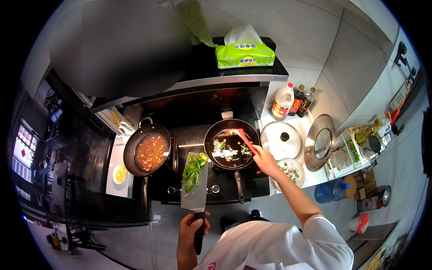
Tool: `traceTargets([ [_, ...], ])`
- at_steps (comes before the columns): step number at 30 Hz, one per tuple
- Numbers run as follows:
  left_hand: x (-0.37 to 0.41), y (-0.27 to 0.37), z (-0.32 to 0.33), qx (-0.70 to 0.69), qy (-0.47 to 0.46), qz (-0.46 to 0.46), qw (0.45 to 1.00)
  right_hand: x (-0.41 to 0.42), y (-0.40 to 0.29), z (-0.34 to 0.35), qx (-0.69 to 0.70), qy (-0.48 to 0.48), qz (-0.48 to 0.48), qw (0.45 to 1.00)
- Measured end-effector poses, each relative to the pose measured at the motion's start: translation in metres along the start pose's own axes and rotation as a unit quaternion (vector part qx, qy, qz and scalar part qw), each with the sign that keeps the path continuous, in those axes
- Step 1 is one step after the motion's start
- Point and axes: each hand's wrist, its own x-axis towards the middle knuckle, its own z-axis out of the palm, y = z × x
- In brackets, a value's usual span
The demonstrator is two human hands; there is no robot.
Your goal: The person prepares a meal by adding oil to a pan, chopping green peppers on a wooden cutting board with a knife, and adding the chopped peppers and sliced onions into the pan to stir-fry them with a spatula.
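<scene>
My left hand (191, 229) grips the black handle of a cleaver (195, 201). Sliced green peppers (193, 170) lie heaped on its broad blade, held flat beside the frying pan and above the stove's front. My right hand (266, 162) is closed around a red spatula (248, 141), its head resting inside the dark frying pan (219, 163). Chopped pale and green bits (226, 154) sit in shiny oil in that pan. On the left burner stands a wok (130, 158) of brown liquid with beans or nuts (152, 153).
A glass lid (276, 135), a bowl of chopped vegetables (292, 170) and several bottles (283, 101) stand on the right counter. Another lid (319, 143) leans upright there. A bowl of yellow food (120, 173) is at left. Above the stove, the range hood (236, 78) carries a tissue pack (245, 55).
</scene>
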Motion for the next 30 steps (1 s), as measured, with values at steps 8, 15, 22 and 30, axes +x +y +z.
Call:
traceTargets([
  [8,0.000,0.002,-0.003,0.008,-0.013,0.004,1.000,-0.013,-0.007,0.030,-0.121,-0.057,-0.033,0.990],
  [15,0.003,-0.004,-0.006,0.001,-0.016,-0.005,1.000,-0.059,-0.028,-0.070,-0.182,-0.146,-0.049,0.971],
  [22,0.009,-0.005,-0.005,0.000,-0.026,-0.008,1.000,-0.056,-0.031,-0.108,-0.177,-0.207,-0.028,0.962],
  [30,0.007,0.003,0.010,0.020,-0.041,-0.001,0.999,-0.021,-0.005,-0.046,-0.058,-0.052,0.031,0.996],
])
